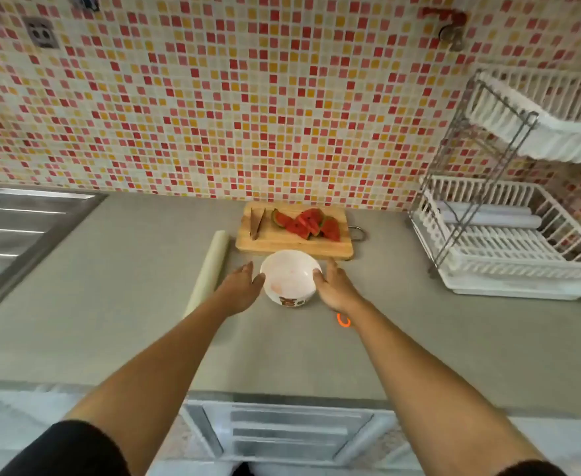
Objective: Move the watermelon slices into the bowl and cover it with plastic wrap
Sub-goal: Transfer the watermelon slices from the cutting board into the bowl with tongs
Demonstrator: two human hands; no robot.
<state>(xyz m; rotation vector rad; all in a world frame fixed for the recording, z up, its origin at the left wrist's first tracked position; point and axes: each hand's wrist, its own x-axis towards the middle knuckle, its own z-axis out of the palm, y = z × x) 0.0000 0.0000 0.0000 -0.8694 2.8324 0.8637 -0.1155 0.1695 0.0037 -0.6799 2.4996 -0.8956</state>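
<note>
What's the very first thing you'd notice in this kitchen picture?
The bright red watermelon slices on the wooden cutting board at the back of the grey counter. Just in front, two bare hands, left hand and right hand, cup an empty white bowl. Behind everything, the red-and-yellow mosaic tile wall.

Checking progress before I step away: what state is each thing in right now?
bowl: upright, empty, uncovered, between both hands
watermelon slices: piled on the cutting board
plastic wrap: rolled up, lying left of the bowl
knife: lying on the board
left hand: open, at the bowl's rim
right hand: open, against the bowl's side
</note>
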